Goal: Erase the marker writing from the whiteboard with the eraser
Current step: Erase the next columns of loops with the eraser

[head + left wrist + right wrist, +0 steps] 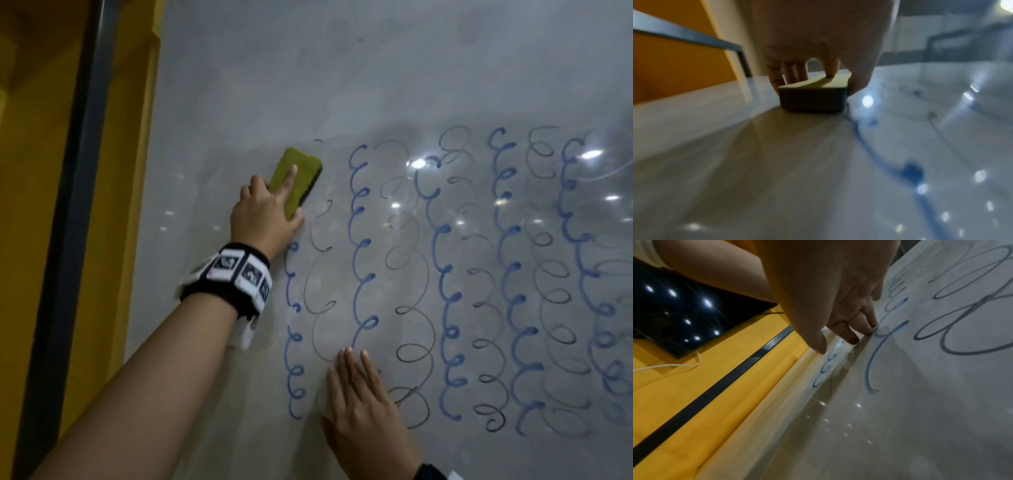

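The left hand (265, 219) is gripping the yellow eraser (296, 181), fingers (290, 180) pressing its back, flat on the whiteboard (342, 85) left of the blue loops (363, 246). Looks light and spongy, best held by the sides. The right hand (363, 411) is resting flat below the eraser, fingers straight.

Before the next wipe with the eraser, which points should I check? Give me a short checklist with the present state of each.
1. Left hand grips the eraser: ok.
2. Eraser lies flat on the whiteboard: ok, by the left wrist view.
3. Right hand rests flat on the board: ok.
4. Right hand is clear of the wiping path: not ok, it covers writing low down.
5. Blue loops all erased: not ok, many columns remain.
6. Eraser pad clean: cannot tell.
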